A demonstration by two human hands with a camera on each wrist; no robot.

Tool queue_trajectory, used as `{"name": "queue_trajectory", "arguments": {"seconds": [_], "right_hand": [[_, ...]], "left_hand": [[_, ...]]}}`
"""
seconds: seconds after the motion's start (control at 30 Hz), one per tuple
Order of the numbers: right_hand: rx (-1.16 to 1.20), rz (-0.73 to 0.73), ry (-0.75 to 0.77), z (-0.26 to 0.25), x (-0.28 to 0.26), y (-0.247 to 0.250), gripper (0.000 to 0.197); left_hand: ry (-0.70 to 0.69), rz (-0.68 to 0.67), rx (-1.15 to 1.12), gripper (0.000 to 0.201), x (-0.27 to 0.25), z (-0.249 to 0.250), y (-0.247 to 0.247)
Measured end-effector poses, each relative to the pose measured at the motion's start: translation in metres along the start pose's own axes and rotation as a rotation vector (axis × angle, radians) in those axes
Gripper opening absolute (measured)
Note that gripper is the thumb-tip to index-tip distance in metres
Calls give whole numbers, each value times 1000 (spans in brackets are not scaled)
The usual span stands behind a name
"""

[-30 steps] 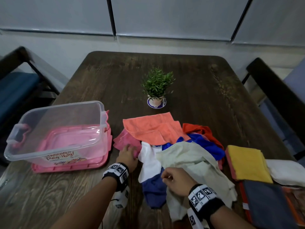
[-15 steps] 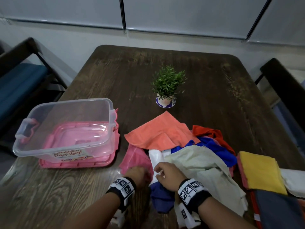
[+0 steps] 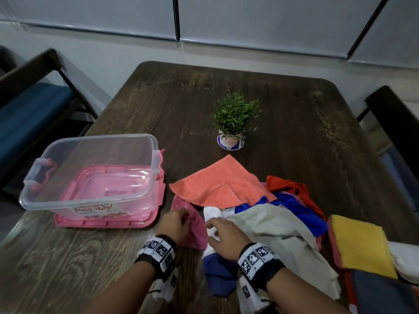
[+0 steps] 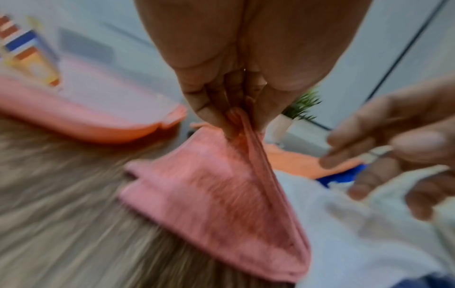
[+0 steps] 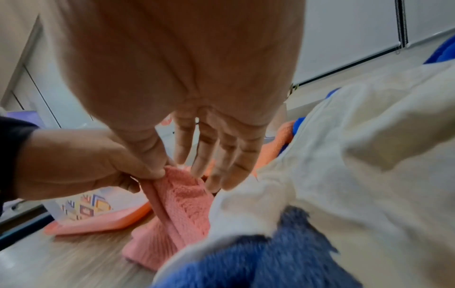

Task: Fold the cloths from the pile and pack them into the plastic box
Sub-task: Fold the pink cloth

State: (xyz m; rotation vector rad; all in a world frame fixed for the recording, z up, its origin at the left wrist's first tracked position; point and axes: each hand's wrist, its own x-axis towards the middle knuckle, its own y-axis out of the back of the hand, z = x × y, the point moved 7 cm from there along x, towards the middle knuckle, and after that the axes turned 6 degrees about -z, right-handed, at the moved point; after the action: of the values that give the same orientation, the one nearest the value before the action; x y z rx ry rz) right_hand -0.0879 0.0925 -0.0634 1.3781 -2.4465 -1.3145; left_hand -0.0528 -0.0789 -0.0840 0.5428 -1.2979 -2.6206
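Observation:
A clear plastic box stands on its pink lid at the table's left. The loose pile lies centre-right: an orange cloth, a blue one, a beige one and a white-and-navy one. My left hand pinches the raised edge of a pink cloth at the pile's left side. My right hand hovers beside it over the white cloth, fingers nearly straight, tips close to the pink edge, holding nothing.
A small potted plant stands behind the pile. Folded yellow, white and dark grey cloths lie at the right edge. Dark chairs flank the table on the left and right.
My left hand has drawn the pink cloth out from under the orange one toward me. My right hand has left the beige cloth and moved left next to the pink cloth.

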Motion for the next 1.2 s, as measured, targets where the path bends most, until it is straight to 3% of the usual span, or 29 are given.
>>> {"name": "queue_trajectory", "arguments": {"seconds": [0.2, 0.3, 0.4, 0.63, 0.7, 0.9, 1.07, 1.13, 1.2], "right_hand": [[169, 215, 187, -25, 5, 45, 57], [176, 276, 300, -40, 5, 63, 47], [221, 321, 316, -50, -3, 82, 36], [196, 452, 367, -69, -28, 115, 18], [175, 468, 416, -76, -37, 121, 17], [324, 393, 453, -84, -54, 132, 29], [260, 393, 387, -77, -57, 143, 11], [229, 437, 369, -72, -60, 150, 17], [225, 482, 389, -75, -66, 159, 38]], "left_hand": [[-368, 86, 61, 34, -26, 74, 50], [-498, 169, 87, 33, -37, 105, 79], [-591, 254, 106, 34, -51, 130, 102], [-512, 320, -257, 13, -68, 140, 133], [-529, 333, -366, 16, -73, 141, 144], [-515, 297, -527, 22, -75, 137, 155], [-455, 365, -608, 18, -73, 124, 164], [-455, 389, -659, 11, -75, 122, 170], [-465, 421, -700, 6, -76, 120, 180]]}}
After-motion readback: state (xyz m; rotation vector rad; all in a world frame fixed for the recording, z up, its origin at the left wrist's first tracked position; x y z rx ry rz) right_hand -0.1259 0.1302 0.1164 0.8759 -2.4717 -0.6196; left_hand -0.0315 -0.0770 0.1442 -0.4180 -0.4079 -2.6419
